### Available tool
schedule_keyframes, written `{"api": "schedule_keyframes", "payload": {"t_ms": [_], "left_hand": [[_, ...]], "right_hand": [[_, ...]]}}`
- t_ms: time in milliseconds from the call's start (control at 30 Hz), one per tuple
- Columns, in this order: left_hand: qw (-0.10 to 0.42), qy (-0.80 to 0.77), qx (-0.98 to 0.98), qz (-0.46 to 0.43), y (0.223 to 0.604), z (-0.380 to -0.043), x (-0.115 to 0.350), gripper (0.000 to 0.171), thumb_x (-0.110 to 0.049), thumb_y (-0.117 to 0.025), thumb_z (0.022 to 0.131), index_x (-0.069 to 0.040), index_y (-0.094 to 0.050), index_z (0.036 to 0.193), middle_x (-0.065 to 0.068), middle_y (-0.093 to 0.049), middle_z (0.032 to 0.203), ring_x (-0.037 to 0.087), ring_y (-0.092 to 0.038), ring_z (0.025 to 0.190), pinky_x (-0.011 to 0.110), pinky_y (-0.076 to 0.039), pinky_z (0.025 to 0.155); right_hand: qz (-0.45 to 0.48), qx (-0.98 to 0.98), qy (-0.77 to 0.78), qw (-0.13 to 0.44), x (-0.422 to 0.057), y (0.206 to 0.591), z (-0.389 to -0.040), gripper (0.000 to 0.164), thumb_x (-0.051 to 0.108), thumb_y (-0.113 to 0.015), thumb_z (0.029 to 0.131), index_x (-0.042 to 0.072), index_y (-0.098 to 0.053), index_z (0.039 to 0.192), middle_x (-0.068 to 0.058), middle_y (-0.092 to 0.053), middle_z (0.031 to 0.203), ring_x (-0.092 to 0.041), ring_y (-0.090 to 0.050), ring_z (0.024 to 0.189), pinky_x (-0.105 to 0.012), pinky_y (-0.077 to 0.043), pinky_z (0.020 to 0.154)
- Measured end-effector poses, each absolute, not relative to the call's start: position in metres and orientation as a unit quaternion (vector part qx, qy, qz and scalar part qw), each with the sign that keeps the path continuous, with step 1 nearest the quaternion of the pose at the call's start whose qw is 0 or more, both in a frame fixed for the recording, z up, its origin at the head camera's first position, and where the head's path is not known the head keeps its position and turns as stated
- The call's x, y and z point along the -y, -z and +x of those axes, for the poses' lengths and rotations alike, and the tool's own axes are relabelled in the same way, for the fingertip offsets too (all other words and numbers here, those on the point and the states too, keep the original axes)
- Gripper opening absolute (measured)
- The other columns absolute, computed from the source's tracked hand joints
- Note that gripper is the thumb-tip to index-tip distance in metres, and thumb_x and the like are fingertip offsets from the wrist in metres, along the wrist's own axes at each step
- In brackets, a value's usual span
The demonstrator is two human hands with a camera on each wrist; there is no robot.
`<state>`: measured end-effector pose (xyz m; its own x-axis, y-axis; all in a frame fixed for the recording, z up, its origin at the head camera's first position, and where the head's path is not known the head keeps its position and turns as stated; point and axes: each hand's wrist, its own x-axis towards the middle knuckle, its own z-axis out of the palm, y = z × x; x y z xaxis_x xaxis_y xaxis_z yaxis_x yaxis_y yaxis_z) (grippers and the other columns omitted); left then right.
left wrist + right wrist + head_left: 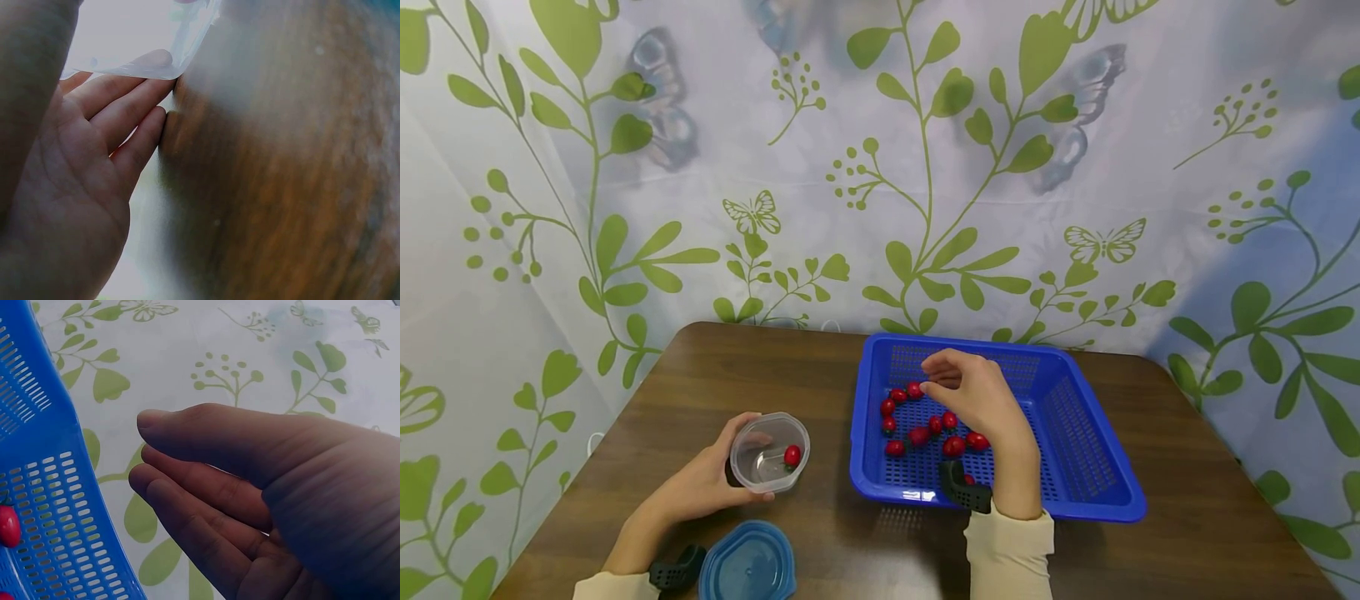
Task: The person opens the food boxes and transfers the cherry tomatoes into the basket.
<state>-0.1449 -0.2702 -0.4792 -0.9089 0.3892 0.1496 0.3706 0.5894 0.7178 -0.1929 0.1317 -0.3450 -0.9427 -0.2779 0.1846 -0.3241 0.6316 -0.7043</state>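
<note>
My left hand [703,479] grips a clear plastic container [767,465] from its left side, fingers and thumb round the wall. One small red fruit [792,455], like a cherry tomato, lies inside it. In the left wrist view, fingers [128,112] lie along the container's lower edge. Above the blue plastic basket [1078,450], my right hand [973,400] hangs with loosely bent fingers and nothing between them. Several red cherry tomatoes [954,447] lie on the basket's left part, some partly hidden beneath the hand and wrist. The right wrist view shows a gap between thumb and fingers.
A blue lid [751,562] lies on the brown wooden table [820,533] near the front, close to the left wrist. Behind the table hangs a white curtain [820,225] with green leaf prints. Both wrists wear black straps [962,490].
</note>
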Motion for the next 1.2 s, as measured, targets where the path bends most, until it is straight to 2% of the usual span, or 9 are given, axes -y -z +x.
{"api": "schedule_keyframes", "payload": {"t_ms": [300, 767, 1067, 1200], "left_hand": [[0.017, -0.4, -0.892, 0.208, 0.48, -0.144, 0.27, 0.105, -0.046, -0.091, 0.076, -0.023, -0.025, 0.155, -0.001, -0.064, 0.135, 0.027, -0.062, 0.119, 0.036, -0.051, 0.097], [0.013, -0.393, -0.897, 0.202, 0.481, -0.145, 0.271, 0.109, -0.047, -0.092, 0.074, -0.018, -0.026, 0.155, -0.002, -0.065, 0.135, 0.024, -0.062, 0.118, 0.035, -0.051, 0.097], [0.015, -0.39, -0.899, 0.2, 0.481, -0.145, 0.271, 0.109, -0.047, -0.091, 0.074, -0.017, -0.025, 0.155, -0.001, -0.065, 0.135, 0.026, -0.062, 0.119, 0.038, -0.052, 0.097], [0.015, -0.391, -0.899, 0.196, 0.481, -0.146, 0.271, 0.109, -0.048, -0.092, 0.074, -0.02, -0.026, 0.155, -0.002, -0.065, 0.135, 0.024, -0.062, 0.118, 0.038, -0.052, 0.096]], "right_hand": [[0.166, 0.903, -0.396, 0.029, -0.128, 0.344, -0.191, 0.026, 0.013, -0.077, 0.093, 0.006, -0.072, 0.117, -0.01, -0.075, 0.114, -0.025, -0.073, 0.103, -0.043, -0.058, 0.091], [0.193, 0.889, -0.415, 0.021, -0.106, 0.343, -0.191, 0.031, 0.015, -0.078, 0.092, 0.008, -0.071, 0.121, -0.007, -0.074, 0.121, -0.03, -0.071, 0.111, -0.045, -0.056, 0.096], [0.211, 0.891, -0.402, 0.01, -0.086, 0.344, -0.191, 0.031, 0.017, -0.079, 0.092, 0.01, -0.072, 0.122, -0.004, -0.074, 0.119, -0.026, -0.071, 0.112, -0.043, -0.055, 0.098], [0.228, 0.885, -0.405, 0.011, -0.079, 0.345, -0.191, 0.031, 0.015, -0.079, 0.092, 0.007, -0.071, 0.121, -0.008, -0.074, 0.118, -0.028, -0.071, 0.112, -0.045, -0.055, 0.098]]}}
